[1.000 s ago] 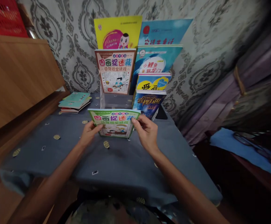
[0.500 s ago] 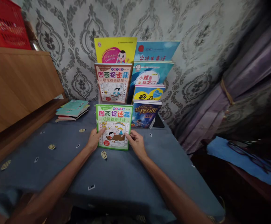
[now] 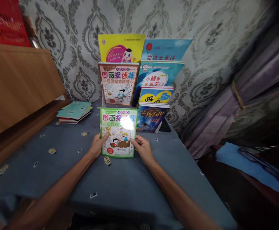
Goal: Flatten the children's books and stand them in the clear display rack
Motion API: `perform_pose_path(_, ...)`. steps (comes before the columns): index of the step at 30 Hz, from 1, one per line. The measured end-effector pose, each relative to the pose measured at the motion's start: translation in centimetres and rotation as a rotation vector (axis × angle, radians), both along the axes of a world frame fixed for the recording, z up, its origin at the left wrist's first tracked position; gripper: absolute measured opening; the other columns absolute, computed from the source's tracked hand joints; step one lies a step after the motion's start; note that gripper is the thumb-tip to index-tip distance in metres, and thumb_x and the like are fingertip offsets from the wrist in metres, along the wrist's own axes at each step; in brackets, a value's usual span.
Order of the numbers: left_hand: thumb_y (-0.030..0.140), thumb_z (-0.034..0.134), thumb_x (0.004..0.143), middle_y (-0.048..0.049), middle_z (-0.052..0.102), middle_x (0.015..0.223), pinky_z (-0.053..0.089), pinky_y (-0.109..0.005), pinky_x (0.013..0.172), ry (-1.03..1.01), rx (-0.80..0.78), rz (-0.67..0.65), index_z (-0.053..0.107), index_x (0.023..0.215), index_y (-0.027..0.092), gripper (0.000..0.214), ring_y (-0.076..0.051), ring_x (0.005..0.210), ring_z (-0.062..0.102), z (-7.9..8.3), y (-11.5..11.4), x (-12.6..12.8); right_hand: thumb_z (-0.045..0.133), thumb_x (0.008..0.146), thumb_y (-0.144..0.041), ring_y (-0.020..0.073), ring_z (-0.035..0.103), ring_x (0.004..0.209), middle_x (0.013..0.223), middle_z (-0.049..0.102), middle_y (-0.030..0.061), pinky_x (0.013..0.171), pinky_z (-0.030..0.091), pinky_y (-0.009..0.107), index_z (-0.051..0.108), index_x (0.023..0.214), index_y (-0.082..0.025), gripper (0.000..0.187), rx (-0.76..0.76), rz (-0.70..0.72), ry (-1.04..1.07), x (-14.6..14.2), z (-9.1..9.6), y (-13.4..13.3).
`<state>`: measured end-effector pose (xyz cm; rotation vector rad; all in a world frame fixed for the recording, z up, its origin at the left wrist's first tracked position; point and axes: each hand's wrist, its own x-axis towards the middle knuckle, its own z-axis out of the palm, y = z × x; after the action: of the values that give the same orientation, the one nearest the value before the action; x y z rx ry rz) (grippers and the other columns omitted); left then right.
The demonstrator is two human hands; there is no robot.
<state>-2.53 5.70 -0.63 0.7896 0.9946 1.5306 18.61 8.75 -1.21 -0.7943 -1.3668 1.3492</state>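
Observation:
A green-bordered picture book [image 3: 118,140] is held up between my two hands, its cover facing me with a bright glare near the top right. My left hand [image 3: 97,145] grips its left edge, thumb on the cover. On the right edge, my right hand [image 3: 142,147] pinches the book the same way. Just behind it stands a brown-bordered book [image 3: 119,88], and behind that a yellow book [image 3: 121,41]. To the right, in a second upright row, are a dark blue book [image 3: 151,116], a yellow-and-blue book [image 3: 156,95] and two light blue books [image 3: 163,72].
A small pile of books [image 3: 74,111] lies at the left on the blue tablecloth [image 3: 65,172]. A wooden cabinet [image 3: 19,83] with a red basket [image 3: 6,24] on top borders the left side. A dark flat object [image 3: 165,125] lies behind the right row; a tied curtain [image 3: 228,105] hangs at right.
The green-bordered book has tilted back slightly in my hands, and a bright glare now shows on its cover. The view has shifted a little; the standing books have stayed put.

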Motion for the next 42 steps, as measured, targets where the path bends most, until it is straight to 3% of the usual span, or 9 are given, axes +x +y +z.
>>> perform_pose_path(12,0.05,0.093,0.05,-0.012,0.079,0.096,0.062,-0.037,0.072,0.076,0.005,0.013,0.072,0.1,0.011,0.067,-0.026,0.075,0.076,0.28,-0.83,-0.27,0.075,0.078,-0.056,0.0187,0.069,0.072,0.087,0.078,0.0031,0.07,0.056,0.031,0.074,0.09,-0.021,0.037,0.05,0.045,0.004,-0.01,-0.2,0.05)
perform_pose_path(22,0.052,0.092,0.053,-0.0113,0.079,0.096,0.062,-0.039,0.076,0.109,0.002,0.008,0.072,0.1,0.012,0.065,-0.027,0.081,0.075,0.04,-0.69,-0.48,0.079,0.076,-0.052,0.0227,0.072,0.083,0.094,0.078,0.0049,0.076,0.058,0.035,0.073,0.092,-0.021,0.036,0.064,0.035,-0.038,0.13,-0.08,-0.17)
perform_pose_path(32,0.051,0.091,0.056,-0.012,0.079,0.092,0.061,-0.035,0.071,0.122,-0.004,-0.066,0.074,0.097,0.01,0.061,-0.026,0.076,0.075,-0.32,-0.68,-0.98,0.076,0.078,-0.053,0.0235,0.073,0.084,0.097,0.078,0.0063,0.077,0.059,0.037,0.072,0.094,-0.021,0.036,0.052,0.058,-0.062,0.18,0.13,-0.28)
perform_pose_path(42,0.051,0.092,0.053,-0.0101,0.079,0.09,0.06,-0.033,0.07,0.118,-0.017,-0.056,0.075,0.094,0.011,0.06,-0.024,0.075,0.075,-0.18,-0.65,-0.91,0.077,0.077,-0.053,0.0228,0.073,0.083,0.096,0.078,0.006,0.077,0.06,0.036,0.07,0.096,-0.021,0.038,0.052,0.045,-0.08,0.15,0.03,-0.46)
